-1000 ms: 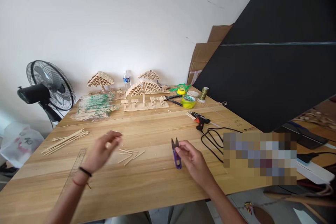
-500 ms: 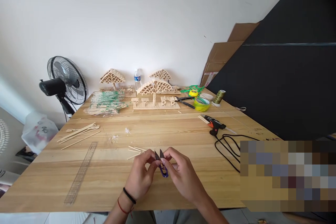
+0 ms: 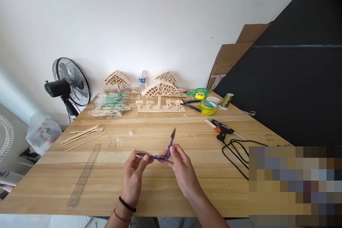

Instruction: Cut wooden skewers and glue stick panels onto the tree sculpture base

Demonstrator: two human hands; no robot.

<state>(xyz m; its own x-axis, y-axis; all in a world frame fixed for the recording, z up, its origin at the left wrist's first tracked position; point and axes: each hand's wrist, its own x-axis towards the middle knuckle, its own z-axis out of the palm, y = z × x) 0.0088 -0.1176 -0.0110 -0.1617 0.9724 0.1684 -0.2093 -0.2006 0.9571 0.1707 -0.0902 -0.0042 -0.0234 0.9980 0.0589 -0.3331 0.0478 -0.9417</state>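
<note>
A pair of purple thread snips [image 3: 166, 157] is spread wide between my two hands above the front of the table. My left hand [image 3: 135, 171] pinches one dark blade, which points left. My right hand [image 3: 183, 169] grips the other arm near its blade, and that blade points up and away. Beyond my hands lie white scraps [image 3: 131, 134]. The short sticks behind my hands are mostly hidden. To the left, a clear ruler [image 3: 84, 176] rests on the wood near several loose wooden sticks [image 3: 82, 134].
At the back stand wooden stick tree models [image 3: 160, 91], a water bottle [image 3: 142, 81] and bagged sticks [image 3: 110, 105]. On the right are a glue gun [image 3: 221, 127] with its black cord, pliers [image 3: 191, 104], yellow tape [image 3: 208, 107] and a thread spool [image 3: 226, 101]. A fan [image 3: 71, 82] stands left.
The snips have been pulled much wider apart and turned; before, both blades pointed away close together. My left hand has shifted left, and the right hand has tilted its blade up.
</note>
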